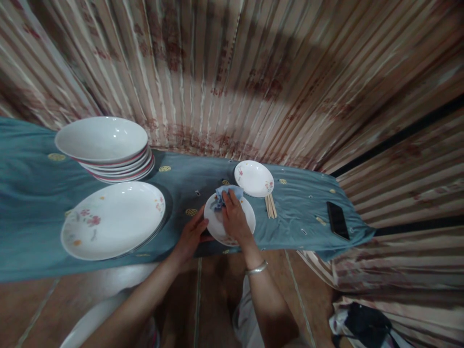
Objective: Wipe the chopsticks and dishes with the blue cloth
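Observation:
A small white plate (247,218) with a faint flower print lies in front of me near the table's front edge. My left hand (193,232) grips its left rim, thumb on top and the other fingers partly out of sight at the side. On the plate's upper part, my right hand (234,216) presses a light blue cloth (237,192) under its fingers. Just behind, to the right, sits another small flowered plate (253,179), with several wooden chopsticks (270,207) by its lower edge.
To the left, a large oval flowered plate (116,222) lies before a stack of white bowls or dishes (103,140). A black phone (338,220) rests at the right end of the blue-green tablecloth (297,227). A pleated curtain (217,96) hangs close behind.

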The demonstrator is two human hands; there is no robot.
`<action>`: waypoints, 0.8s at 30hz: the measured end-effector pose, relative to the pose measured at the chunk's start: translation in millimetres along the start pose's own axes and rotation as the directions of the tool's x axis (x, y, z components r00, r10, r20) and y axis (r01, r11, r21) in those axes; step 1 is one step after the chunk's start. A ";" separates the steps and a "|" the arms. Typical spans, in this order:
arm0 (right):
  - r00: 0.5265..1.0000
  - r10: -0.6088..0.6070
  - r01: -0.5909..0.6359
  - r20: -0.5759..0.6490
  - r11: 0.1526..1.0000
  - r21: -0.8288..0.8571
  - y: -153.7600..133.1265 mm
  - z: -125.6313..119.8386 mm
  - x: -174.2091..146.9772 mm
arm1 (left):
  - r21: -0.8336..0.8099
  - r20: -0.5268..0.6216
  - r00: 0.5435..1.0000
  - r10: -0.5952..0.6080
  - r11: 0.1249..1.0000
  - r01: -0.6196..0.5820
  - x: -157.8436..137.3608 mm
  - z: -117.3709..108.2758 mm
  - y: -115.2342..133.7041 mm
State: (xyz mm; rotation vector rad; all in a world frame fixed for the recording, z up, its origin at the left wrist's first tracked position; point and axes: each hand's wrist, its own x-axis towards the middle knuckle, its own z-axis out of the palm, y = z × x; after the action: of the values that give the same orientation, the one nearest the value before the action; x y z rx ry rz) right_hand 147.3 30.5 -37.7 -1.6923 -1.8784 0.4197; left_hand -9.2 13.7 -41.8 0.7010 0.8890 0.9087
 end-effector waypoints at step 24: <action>0.969 0.225 -0.165 0.102 0.896 -0.411 -1.8 -48.4 -50.5 | -0.013 -0.030 0.999 0.038 0.999 -0.039 -6.8 5.0 -6.9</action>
State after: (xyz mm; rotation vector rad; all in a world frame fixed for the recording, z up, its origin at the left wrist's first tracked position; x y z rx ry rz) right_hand 176.7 -25.9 -8.7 -2.1884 -2.0080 0.2513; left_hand -4.6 3.9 -42.8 0.6963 0.8974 0.9607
